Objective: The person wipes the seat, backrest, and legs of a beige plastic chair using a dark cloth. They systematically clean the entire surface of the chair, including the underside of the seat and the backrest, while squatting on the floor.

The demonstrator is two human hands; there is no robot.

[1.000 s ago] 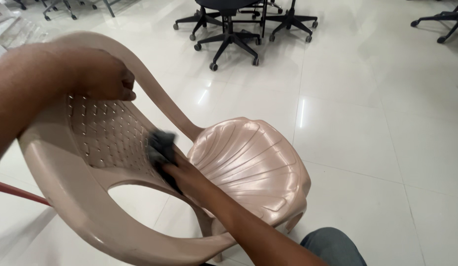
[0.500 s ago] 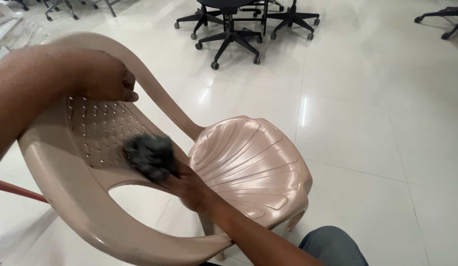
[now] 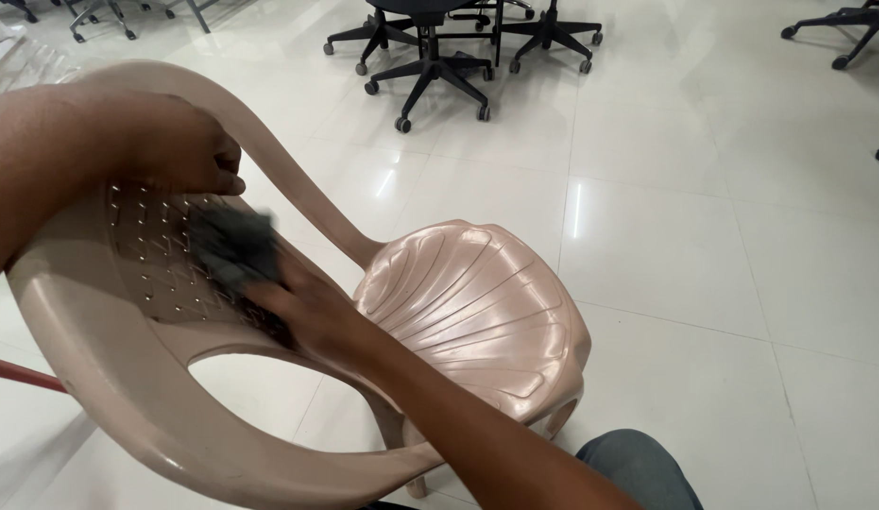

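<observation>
- Black office chairs (image 3: 430, 57) on castors, at the floor's far edge.
- White glossy tiled floor (image 3: 704, 236).
- Red rod (image 3: 24, 376), at the floor's left edge.

Right hand (image 3: 302, 307) with dark cloth (image 3: 233, 247) on beige chair (image 3: 468, 302) backrest

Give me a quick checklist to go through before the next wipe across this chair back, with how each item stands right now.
1. Left hand grips the top rail of the plastic chair: ok.
2. Right hand presses the dark cloth against the perforated backrest: ok.
3. Cloth fully flat on the surface: cannot tell, it is blurred.
4. Seat free of loose things: ok.
5. White tiled floor beside the chair free of obstacles: ok; the black office chairs stand well apart.
6. All chair legs on the floor: cannot tell, most are hidden.
</observation>
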